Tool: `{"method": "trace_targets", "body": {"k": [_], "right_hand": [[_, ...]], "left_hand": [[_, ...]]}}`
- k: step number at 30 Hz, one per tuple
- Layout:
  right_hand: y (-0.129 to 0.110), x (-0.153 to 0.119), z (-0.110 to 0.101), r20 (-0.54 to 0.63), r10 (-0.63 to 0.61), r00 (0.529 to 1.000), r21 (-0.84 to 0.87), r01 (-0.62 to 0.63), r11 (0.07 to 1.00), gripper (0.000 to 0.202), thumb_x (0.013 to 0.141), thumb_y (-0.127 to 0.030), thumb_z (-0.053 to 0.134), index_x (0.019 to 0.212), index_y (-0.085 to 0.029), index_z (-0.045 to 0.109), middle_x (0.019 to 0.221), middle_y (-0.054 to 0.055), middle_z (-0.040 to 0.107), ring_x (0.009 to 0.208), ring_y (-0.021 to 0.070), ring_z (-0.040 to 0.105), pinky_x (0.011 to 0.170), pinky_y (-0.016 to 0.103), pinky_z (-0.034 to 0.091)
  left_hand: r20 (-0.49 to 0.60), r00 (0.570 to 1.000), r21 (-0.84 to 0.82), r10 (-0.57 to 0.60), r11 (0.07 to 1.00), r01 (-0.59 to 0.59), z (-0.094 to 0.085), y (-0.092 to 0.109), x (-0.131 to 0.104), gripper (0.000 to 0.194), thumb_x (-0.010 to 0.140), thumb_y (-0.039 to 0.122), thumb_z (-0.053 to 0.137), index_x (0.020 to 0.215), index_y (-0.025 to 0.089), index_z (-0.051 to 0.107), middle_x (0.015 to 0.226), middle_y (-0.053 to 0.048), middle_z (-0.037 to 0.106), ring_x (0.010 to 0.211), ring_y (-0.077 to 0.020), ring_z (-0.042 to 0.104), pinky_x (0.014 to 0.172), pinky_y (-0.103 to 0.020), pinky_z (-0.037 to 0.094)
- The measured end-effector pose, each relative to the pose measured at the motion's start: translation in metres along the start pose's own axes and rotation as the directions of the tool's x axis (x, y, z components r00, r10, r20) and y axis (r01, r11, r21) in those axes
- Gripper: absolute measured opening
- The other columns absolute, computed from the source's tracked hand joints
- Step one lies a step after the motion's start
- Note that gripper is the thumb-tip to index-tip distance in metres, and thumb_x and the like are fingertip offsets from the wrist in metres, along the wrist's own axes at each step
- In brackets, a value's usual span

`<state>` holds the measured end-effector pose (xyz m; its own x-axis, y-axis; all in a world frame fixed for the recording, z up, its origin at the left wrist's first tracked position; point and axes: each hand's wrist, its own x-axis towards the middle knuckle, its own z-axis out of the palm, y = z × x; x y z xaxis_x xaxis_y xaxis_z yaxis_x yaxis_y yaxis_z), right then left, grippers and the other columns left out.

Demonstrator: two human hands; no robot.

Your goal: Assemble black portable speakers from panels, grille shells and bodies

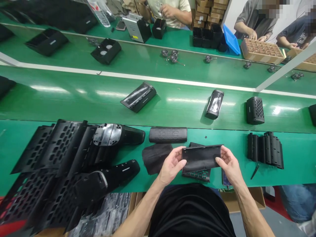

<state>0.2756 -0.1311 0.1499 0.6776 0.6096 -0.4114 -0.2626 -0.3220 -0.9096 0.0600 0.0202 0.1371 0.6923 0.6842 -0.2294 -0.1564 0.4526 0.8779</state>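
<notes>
Between my two hands is a black plastic panel (201,158), shaped like a shallow tray, its inner side facing me. My left hand (173,164) pinches its left end with thumb and fingers. At the right end, my right hand (228,164) grips it the same way. Beneath the panel lies a black slotted grille (197,175) on the green table, partly covered. A piece of black cloth-like sheet (155,158) lies beside my left hand. Just beyond that sits a closed black grille cover (168,135).
Black perforated grilles (58,148) are piled at left with two speaker housings (118,171). Several curved black panels (265,149) stand at right near a dark pen-like tool (255,171). Speaker bodies (139,96) rest on the green belt (172,108). Co-workers sit across it.
</notes>
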Motion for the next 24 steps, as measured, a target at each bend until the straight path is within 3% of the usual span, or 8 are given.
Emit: {"method": "trace_targets", "body": {"k": [5, 14, 20, 24], "right_hand": [[0.002, -0.002, 0.002, 0.026, -0.029, 0.999, -0.101, 0.032, 0.994, 0.083, 0.068, -0.037, 0.09, 0.141, -0.026, 0.052, 0.108, 0.006, 0.07, 0.098, 0.0247, 0.07, 0.088, 0.04, 0.06], [0.008, 0.0, 0.006, -0.07, -0.106, 0.992, -0.303, 0.08, 0.95, 0.081, 0.071, -0.048, 0.083, 0.139, -0.017, 0.053, 0.108, 0.011, 0.07, 0.1, 0.0303, 0.069, 0.091, 0.047, 0.059], [0.007, 0.0, 0.009, -0.025, -0.106, 0.994, -0.397, 0.087, 0.914, 0.098, 0.072, -0.054, 0.081, 0.153, -0.019, 0.039, 0.122, 0.014, 0.065, 0.106, 0.0314, 0.069, 0.096, 0.049, 0.057], [0.01, 0.004, 0.011, -0.039, -0.112, 0.993, -0.509, 0.077, 0.857, 0.106, 0.067, -0.05, 0.084, 0.156, -0.021, 0.035, 0.139, 0.016, 0.057, 0.124, 0.0348, 0.061, 0.105, 0.052, 0.053]], "left_hand": [[-0.003, 1.0, -0.01, -0.009, 1.0, 0.009, 0.003, -0.004, -0.002, 0.051, 0.084, 0.035, 0.08, 0.129, 0.02, 0.061, 0.124, -0.013, 0.068, 0.114, -0.0267, 0.066, 0.104, -0.042, 0.052], [-0.037, 0.999, -0.028, -0.026, 0.999, 0.025, 0.004, -0.02, 0.0, 0.054, 0.085, 0.04, 0.078, 0.131, 0.021, 0.057, 0.13, -0.012, 0.067, 0.121, -0.0267, 0.065, 0.108, -0.042, 0.05], [-0.048, 0.998, -0.01, -0.032, 0.999, 0.032, 0.005, -0.022, 0.001, 0.055, 0.085, 0.04, 0.077, 0.132, 0.02, 0.056, 0.128, -0.012, 0.068, 0.119, -0.0259, 0.066, 0.106, -0.041, 0.051], [-0.032, 0.999, 0.02, -0.032, 0.999, 0.033, 0.01, -0.018, 0.002, 0.052, 0.087, 0.038, 0.075, 0.132, 0.02, 0.056, 0.128, -0.012, 0.068, 0.116, -0.0254, 0.067, 0.103, -0.04, 0.053]]}}
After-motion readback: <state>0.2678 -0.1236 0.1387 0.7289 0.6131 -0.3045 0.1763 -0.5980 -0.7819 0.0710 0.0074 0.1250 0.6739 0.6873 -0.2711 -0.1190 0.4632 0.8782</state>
